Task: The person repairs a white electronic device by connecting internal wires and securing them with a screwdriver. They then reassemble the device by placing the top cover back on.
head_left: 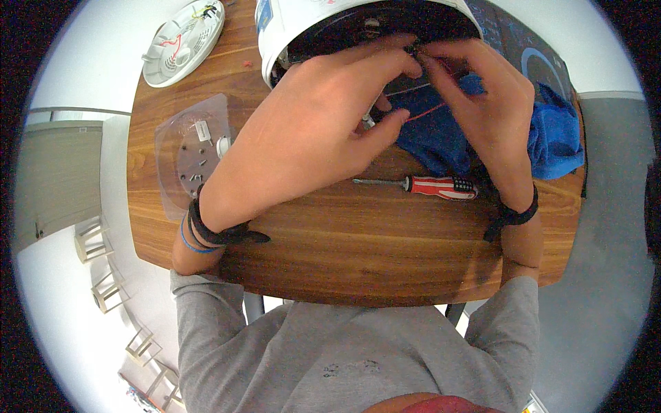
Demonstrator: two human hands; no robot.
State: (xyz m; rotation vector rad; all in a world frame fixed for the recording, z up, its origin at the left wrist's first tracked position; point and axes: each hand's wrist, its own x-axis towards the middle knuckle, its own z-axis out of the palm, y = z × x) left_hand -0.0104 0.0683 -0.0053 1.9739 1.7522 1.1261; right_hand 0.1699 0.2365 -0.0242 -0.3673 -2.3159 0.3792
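White housing, one of it, sits at the far edge of one wooden tabletop, its dark mouth facing the person. Two hands are on the job! Left hand reaches across the opening, thumb held well away from the forefinger; right hand comes in from the other side, thumb and forefinger drawn nearly together beside the left fingertips. What either set of fingers grips, I can't tell. Red wire runs just below them. One screwdriver lies nearer the person, blue cloth bunched beyond it, one piece or two unclear. Over left, one clear tray carries several screws, too small to count surely, and one round white cover rests past it.
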